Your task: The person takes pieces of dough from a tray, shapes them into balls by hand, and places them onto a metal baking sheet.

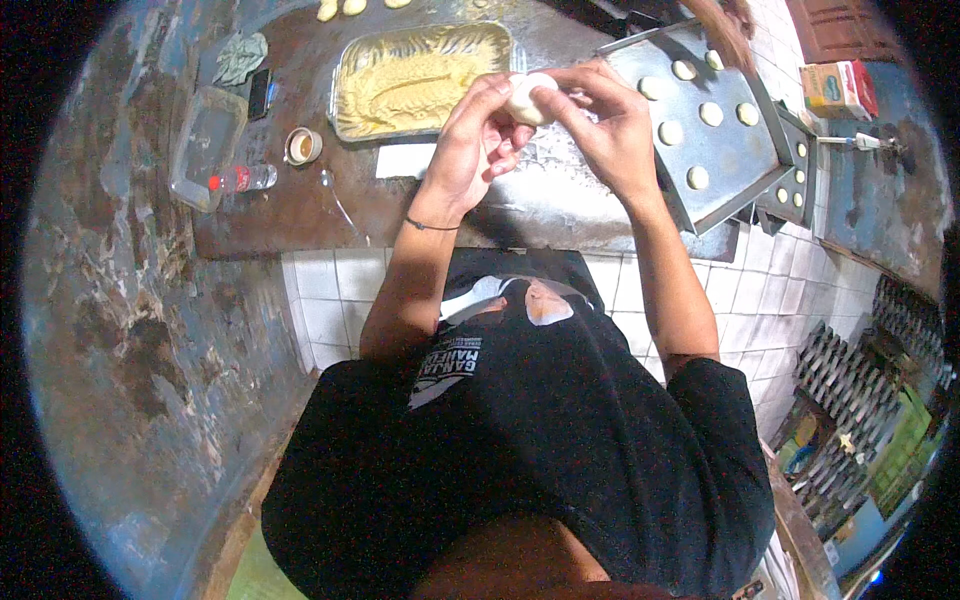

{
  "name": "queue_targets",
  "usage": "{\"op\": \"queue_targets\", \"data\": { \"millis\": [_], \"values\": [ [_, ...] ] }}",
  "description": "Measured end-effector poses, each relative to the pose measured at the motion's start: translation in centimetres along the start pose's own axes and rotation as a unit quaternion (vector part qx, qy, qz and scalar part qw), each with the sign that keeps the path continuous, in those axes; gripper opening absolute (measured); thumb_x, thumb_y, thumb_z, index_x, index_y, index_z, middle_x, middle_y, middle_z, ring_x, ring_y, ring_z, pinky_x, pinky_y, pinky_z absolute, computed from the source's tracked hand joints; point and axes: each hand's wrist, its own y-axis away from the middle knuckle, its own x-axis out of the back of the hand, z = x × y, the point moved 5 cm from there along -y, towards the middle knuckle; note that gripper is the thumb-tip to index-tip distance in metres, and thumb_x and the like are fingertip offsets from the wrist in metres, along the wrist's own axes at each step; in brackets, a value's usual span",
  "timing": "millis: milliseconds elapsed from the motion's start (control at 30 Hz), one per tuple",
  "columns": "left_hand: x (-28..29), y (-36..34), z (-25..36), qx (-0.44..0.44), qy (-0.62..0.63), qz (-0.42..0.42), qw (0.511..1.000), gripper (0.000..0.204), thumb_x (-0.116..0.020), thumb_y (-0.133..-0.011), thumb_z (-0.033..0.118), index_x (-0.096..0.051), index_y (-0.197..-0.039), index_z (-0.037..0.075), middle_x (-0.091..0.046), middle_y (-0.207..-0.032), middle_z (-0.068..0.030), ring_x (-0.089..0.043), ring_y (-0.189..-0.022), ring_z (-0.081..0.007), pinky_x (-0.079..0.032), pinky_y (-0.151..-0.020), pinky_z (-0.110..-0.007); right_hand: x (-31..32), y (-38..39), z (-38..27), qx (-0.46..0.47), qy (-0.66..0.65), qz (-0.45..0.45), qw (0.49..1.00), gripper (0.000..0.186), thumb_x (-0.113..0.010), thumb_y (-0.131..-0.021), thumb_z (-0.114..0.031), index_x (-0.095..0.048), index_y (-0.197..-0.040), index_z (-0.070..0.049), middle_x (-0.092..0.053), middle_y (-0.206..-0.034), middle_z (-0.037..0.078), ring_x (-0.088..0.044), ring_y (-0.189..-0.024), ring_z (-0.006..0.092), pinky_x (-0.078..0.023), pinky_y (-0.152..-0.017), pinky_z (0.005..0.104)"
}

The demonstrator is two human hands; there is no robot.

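Observation:
My left hand (470, 140) and my right hand (610, 125) meet above the worktable, fingers curled round a pale, smooth ball of dough (530, 103), my right thumb on its face. Just behind them is a foil tray (400, 80) of yellow, paste-like filling with furrows across it. Beside my right hand a dark metal baking tray (742, 158) holds several small round dough pieces (710, 113). A white rectangular sheet (400, 161) lies below the foil tray, near my left wrist.
Worktable (260, 230); at left a plastic container (188, 140), bottle (250, 178), cup (302, 147), spoon (340, 205), phone (258, 93) and cloth (238, 56). At right another baking tray (785, 210) and a box (838, 90). Another person's arm (728, 35) reaches in at top right.

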Motion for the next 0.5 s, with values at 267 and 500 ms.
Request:
{"op": "queue_targets", "data": {
  "millis": [267,500],
  "values": [
    [-9.6,-5.2,-0.8,-0.252,-0.292,0.034,0.922,0.032,-0.078,-0.09,0.012,-0.06,-0.115,0.004,-0.067,-0.092,-0.0048,-0.065,-0.092,-0.009,-0.054,-0.078,-0.026,3.9,5.3,5.3,-0.277,-0.617,0.028,0.736,0.04,-0.068,-0.097,-0.002,-0.053,-0.134,-0.006,-0.068,-0.114,0.01,-0.071,-0.099,0.0171,-0.063,-0.089,0.0331],
    [-20.2,-8.6,-8.2,-0.224,-0.233,-0.136,0.936,0.038,-0.075,-0.082,0.002,-0.056,-0.115,0.004,-0.07,-0.096,-0.0058,-0.071,-0.101,-0.0155,-0.055,-0.093,-0.031,12.1,7.1,9.1,-0.118,-0.42,0.299,0.848,0.028,-0.07,-0.097,-0.006,-0.064,-0.123,0.003,-0.07,-0.114,0.007,-0.067,-0.103,0.0139,-0.056,-0.088,0.0298]
  ]
}}
